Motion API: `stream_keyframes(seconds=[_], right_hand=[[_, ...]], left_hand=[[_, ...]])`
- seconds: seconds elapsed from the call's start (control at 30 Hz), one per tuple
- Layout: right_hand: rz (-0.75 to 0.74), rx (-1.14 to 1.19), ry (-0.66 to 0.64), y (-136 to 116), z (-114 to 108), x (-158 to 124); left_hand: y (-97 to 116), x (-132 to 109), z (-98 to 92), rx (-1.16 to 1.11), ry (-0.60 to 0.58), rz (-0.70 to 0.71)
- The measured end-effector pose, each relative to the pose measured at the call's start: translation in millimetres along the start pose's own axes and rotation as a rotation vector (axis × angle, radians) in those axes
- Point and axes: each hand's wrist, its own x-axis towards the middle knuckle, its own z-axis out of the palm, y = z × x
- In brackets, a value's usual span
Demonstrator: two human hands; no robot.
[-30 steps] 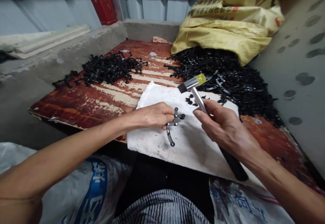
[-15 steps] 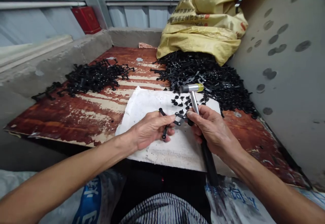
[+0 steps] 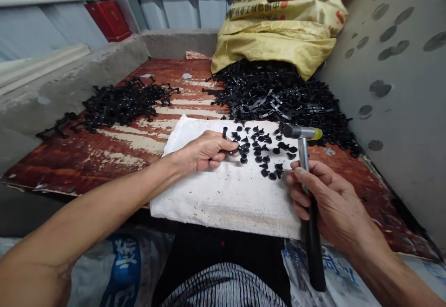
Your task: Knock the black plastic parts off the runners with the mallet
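My left hand (image 3: 207, 151) pinches a small black linkage part (image 3: 241, 151) with round knobs on its ends, just over a white cloth pad (image 3: 216, 200). Fingers cover part of that piece. To the right, my right hand (image 3: 329, 195) grips a mallet (image 3: 314, 237) by its black handle and metal shaft. The mallet stands head up, with one dark grey face and one yellow face. Between the two hands, several small black round-headed plugs (image 3: 272, 175) lie scattered on the pad.
A heap of black knobbed parts (image 3: 121, 102) lies left on the worn red-brown board (image 3: 135, 151). At the back right, a larger heap of black linkages (image 3: 251, 84) spills from a yellow sack (image 3: 272, 42). A spotted grey panel (image 3: 393, 88) borders the right side.
My right hand has moved right with the mallet, away from the left hand. My left hand has shifted slightly up and left, and the linkage part in it is turned differently.
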Motion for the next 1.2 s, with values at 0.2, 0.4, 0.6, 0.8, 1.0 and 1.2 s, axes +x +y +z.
stream_keyframes(seconds=[0.2,0.4,0.6,0.8,1.0,1.2], right_hand=[[0.026,0.045,-0.008,1.9,-4.3,1.5],[0.03,0.062,-0.011,1.4,-5.7,1.6],[0.022,0.071,-0.007,0.1,-4.5,1.6],[0.019,0.07,-0.029,0.2,-5.2,1.5],[0.021,0.078,-0.023,0.2,-4.7,2.4],[0.024,0.066,-0.034,1.9,-4.4,1.8]], left_hand=[[2.7,7.0,3.5,0.012,0.018,-0.032],[3.7,9.9,2.7,0.019,0.016,-0.049],[5.9,8.7,6.9,0.027,0.048,-0.06],[6.1,10.4,6.8,0.055,0.06,-0.058],[6.3,9.5,8.4,0.088,0.072,-0.043],[7.7,9.3,9.5,0.153,0.113,-0.023]])
